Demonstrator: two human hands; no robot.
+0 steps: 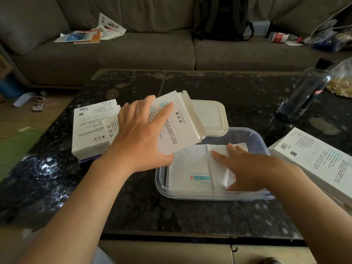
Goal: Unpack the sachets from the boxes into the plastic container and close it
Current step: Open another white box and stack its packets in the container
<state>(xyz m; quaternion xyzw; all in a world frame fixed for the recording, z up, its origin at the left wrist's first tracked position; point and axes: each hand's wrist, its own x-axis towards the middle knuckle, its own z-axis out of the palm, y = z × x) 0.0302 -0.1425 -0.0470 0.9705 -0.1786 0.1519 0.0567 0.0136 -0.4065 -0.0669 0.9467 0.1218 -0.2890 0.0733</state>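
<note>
My left hand [139, 138] grips the opened box [179, 126], tilted over the plastic container [209, 197]; my right hand [245, 166] presses flat, fingers straight, on the sachets [190, 164] inside.

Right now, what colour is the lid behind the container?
The lid is plain cream-white, seen best in the head view.

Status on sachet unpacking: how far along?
Done: at least two sachets lie in the container. In hand: left hand grips an open box tilted over it; right hand presses the sachets flat. Left: stack at left and boxes at right, contents unseen; lid lies behind the container, not on.
</note>
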